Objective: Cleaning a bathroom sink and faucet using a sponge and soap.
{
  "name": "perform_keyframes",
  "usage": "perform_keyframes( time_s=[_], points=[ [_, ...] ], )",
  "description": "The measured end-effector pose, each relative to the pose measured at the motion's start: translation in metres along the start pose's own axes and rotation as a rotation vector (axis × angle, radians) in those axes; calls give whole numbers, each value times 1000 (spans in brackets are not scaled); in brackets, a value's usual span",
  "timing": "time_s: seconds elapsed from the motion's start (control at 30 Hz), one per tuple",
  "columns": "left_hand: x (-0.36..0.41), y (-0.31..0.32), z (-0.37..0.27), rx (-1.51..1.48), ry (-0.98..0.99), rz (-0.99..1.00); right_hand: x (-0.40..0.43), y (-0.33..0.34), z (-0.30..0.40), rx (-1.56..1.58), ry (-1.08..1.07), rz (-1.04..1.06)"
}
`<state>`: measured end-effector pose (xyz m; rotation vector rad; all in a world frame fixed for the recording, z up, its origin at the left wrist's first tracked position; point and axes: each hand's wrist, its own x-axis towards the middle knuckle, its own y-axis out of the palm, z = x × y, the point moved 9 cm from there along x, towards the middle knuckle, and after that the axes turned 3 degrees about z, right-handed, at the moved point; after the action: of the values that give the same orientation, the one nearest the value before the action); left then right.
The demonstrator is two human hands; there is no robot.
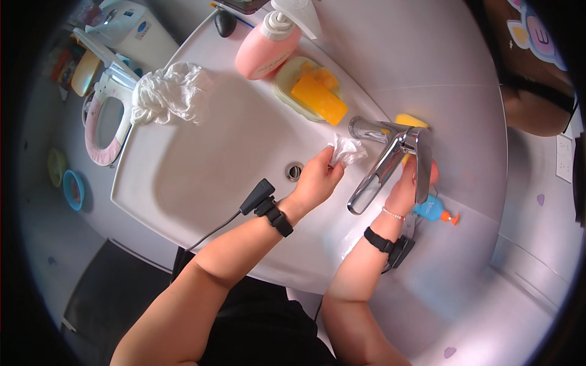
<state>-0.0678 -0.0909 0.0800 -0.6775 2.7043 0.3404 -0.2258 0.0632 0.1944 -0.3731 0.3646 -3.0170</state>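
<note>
Over the white washbasin (215, 169), my left hand (318, 176) pinches a crumpled, thin white cloth or tissue (350, 150) between thumb and fingers. My right hand (402, 190) is behind the chrome faucet (373, 176), its fingers partly covered by the spout and lever. A yellow sponge-like piece (411, 121) shows behind the faucet, by the right fingertips. Whether those fingers grip it is hidden. Just below the faucet's base, the cloth hangs close to the metal. The drain (294, 171) lies left of my left hand.
A green soap dish (286, 82) with an orange soap bar (319, 99) and a pink pump bottle (268, 48) stand along the back ledge. Crumpled white cloth (169, 94) drapes over the left rim. A blue bottle (429, 208) with an orange pump is beside my right wrist.
</note>
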Motion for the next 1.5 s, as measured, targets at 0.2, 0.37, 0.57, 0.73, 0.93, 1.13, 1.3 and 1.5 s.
perform_keyframes(
  time_s=[0.2, 0.37, 0.57, 0.73, 0.93, 1.13, 1.3, 1.5],
  points=[
    [-1, 2, -17, -152, 119, -101, 22, 28, -18, -151, -316, 101],
    [2, -6, -22, -92, 265, -117, 9, 47, -33, 183, -11, -37],
    [-1, 1, -28, -69, 204, -12, -17, 39, 6, -181, -82, -48],
    [3, 7, -9, -124, 68, -11, 7, 49, -1, -171, -179, 143],
    [-4, 13, -12, -286, 1, 16, 7, 29, -20, -346, -109, 178],
    [-5, 10, -8, -246, -49, 16, -58, -18, 23, -787, -327, -81],
    [-6, 26, -2, -275, 6, 50, -72, -49, -32, -993, -298, -130],
    [-13, 38, -18, -311, 80, 184, -75, -26, 2, -848, -152, 32]
  ],
)
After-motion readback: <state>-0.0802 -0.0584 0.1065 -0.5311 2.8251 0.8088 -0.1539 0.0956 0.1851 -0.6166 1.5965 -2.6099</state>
